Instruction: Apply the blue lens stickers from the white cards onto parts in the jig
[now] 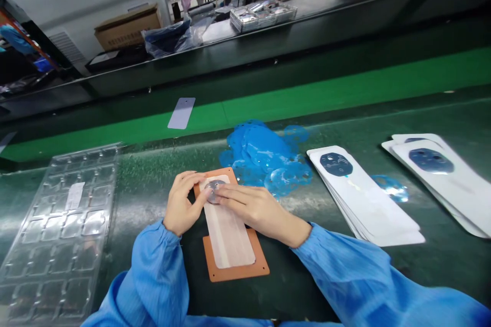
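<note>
A pale, wood-patterned phone back panel (228, 237) lies on an orange fixture board (262, 264) in front of me. Near the panel's top end sits a round silvery disc with holes (215, 192), which looks like a camera lens cover. My left hand (183, 202) curves around the disc from the left, its thumb on the disc's edge and its fingertips at the panel's top. From the right, my right hand (253, 208) presses its fingertips, held close together, on the disc. Parts of the disc are hidden under the fingers.
Blue film pieces (264, 150) lie heaped beyond the board. White phone back panels (368, 204) are stacked at right, with another white stack (448, 179) beyond. A clear compartment tray (57, 245) stands at left. A pale card (181, 113) lies farther back, below a shelf with trays (263, 14).
</note>
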Demonstrator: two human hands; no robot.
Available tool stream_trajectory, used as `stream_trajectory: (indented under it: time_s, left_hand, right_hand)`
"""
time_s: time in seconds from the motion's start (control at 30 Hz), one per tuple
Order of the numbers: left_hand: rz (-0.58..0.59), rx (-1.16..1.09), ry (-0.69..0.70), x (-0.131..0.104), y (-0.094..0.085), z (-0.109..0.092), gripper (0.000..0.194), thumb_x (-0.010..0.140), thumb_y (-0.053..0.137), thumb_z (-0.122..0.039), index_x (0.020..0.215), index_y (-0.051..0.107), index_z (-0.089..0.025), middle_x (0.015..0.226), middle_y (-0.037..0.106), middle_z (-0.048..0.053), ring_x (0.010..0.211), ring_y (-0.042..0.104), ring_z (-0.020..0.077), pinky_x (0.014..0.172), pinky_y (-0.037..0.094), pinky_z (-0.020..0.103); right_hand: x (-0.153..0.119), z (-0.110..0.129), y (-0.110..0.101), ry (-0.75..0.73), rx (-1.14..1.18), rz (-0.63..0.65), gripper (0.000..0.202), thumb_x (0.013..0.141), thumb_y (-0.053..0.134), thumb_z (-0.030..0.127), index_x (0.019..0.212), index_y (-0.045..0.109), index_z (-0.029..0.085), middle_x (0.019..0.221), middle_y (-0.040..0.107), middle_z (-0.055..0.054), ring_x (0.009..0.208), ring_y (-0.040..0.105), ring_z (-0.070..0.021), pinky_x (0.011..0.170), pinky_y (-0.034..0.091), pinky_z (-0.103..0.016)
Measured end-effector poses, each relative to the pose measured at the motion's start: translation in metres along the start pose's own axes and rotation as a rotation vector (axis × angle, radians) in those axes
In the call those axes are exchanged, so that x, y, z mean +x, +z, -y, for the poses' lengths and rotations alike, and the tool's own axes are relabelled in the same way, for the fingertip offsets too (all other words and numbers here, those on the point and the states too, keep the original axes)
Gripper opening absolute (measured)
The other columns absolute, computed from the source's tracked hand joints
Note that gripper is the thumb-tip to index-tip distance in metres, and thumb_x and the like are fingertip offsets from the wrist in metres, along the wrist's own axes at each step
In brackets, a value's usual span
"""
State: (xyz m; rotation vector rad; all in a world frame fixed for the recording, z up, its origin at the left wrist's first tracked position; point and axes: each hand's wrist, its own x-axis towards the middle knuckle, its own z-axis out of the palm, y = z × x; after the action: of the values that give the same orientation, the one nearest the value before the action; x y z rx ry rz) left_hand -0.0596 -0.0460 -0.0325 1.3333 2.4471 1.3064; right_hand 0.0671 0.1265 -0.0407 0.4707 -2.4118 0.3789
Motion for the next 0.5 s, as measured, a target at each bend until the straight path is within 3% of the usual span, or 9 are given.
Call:
stream_trajectory:
  time_s: [0.13,0.2,0.33,0.5]
  left_hand:
    - [0.185,0.105,0.083,-0.002,-0.001,0.003,0.03,0.09,0.06,-0.028,0.118,0.065,-0.018,0.138,0.058,0.011,0.134,0.042,0.0286,0.111,0.041,0.053]
    - [0.227,0.14,0.108,-0.003,-0.002,0.004,0.033,0.092,0.059,-0.03,0.122,0.065,-0.018,0.143,0.053,0.011,0.136,0.04,0.0288,0.112,0.04,0.055]
    - [0.255,0.227,0.138,-0.002,-0.002,0.006,0.038,0.092,0.06,-0.032,0.127,0.063,-0.018,0.148,0.049,0.011,0.137,0.038,0.0294,0.113,0.04,0.055]
    - [0.184,0.351,0.168,-0.002,0.001,0.008,0.04,0.084,0.071,-0.039,0.117,0.069,-0.018,0.143,0.054,0.011,0.133,0.043,0.0323,0.107,0.047,0.055]
  right_hand:
    - [-0.002,-0.001,0.001,0.001,0.028,0.039,0.032,0.101,0.039,0.011,0.106,0.07,0.009,0.112,0.072,-0.01,0.108,0.067,-0.0215,0.088,0.062,-0.034]
    - [-0.002,-0.001,0.0,0.009,0.055,0.073,0.031,0.1,0.039,0.008,0.108,0.069,0.009,0.116,0.07,-0.01,0.112,0.065,-0.0215,0.097,0.058,-0.038]
    - [-0.003,0.001,-0.004,0.04,0.089,0.107,0.035,0.096,0.038,0.002,0.111,0.068,0.012,0.123,0.068,-0.008,0.12,0.06,-0.0199,0.113,0.043,-0.047]
    - [-0.017,-0.001,-0.027,0.171,0.018,0.007,0.024,0.096,0.047,0.007,0.107,0.068,0.013,0.125,0.066,-0.01,0.127,0.055,-0.0274,0.109,0.046,-0.053]
